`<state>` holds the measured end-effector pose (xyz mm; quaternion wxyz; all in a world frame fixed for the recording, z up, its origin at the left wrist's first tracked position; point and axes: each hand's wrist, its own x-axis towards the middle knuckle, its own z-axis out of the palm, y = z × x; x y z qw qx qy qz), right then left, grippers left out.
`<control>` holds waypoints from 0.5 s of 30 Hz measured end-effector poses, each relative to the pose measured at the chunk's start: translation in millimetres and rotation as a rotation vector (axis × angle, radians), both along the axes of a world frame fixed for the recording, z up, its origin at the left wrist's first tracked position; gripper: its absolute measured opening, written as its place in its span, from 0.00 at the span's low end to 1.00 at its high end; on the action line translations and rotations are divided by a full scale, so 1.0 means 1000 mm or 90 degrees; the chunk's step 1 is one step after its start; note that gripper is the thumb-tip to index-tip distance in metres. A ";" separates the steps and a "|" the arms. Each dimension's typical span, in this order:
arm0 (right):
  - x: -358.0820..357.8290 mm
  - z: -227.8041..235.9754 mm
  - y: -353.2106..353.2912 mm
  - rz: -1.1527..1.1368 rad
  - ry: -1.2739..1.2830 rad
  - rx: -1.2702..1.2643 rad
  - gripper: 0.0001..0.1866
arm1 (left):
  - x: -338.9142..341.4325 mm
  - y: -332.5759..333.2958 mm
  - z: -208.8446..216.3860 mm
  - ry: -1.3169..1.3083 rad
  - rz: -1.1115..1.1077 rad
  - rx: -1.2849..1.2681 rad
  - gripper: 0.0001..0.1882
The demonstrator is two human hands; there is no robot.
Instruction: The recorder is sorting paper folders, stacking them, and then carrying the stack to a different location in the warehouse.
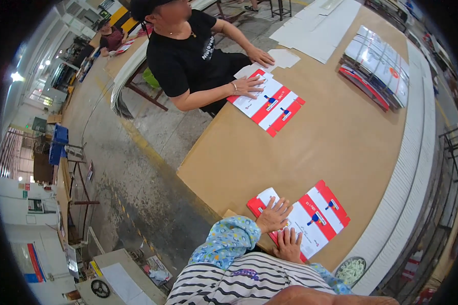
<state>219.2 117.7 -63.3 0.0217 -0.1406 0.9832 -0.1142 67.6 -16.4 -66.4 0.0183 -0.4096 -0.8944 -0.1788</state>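
In front of me on the brown tabletop lies a flat red-and-white printed carton blank [315, 218] with small blue pictures on it. My left hand [274, 216] rests with spread fingers on its left part, where a white flap and a red edge stick out beyond the hand. Close beside it, my right hand [289, 245] lies flat on the near edge of the carton, fingers stretched out. Neither hand grips anything. Patterned blue sleeves cover my forearms.
Across the table [310, 152] a co-worker in black presses both hands on a similar carton blank [269, 104]. A strapped stack of printed cartons [376, 63] stands at the far right. White sheets [320, 30] lie at the back. A bowl of pale strips [351, 271] sits near my right.
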 end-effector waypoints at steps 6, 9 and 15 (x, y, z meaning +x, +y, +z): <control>0.010 -0.018 0.011 0.021 0.047 0.018 0.34 | 0.009 0.006 -0.010 -0.026 0.006 -0.014 0.30; 0.007 -0.017 0.016 0.035 0.015 0.028 0.35 | 0.004 0.009 -0.015 -0.071 0.023 -0.019 0.31; 0.012 -0.013 0.017 -0.004 -0.002 0.035 0.36 | -0.026 0.000 0.010 -0.006 0.156 -0.081 0.32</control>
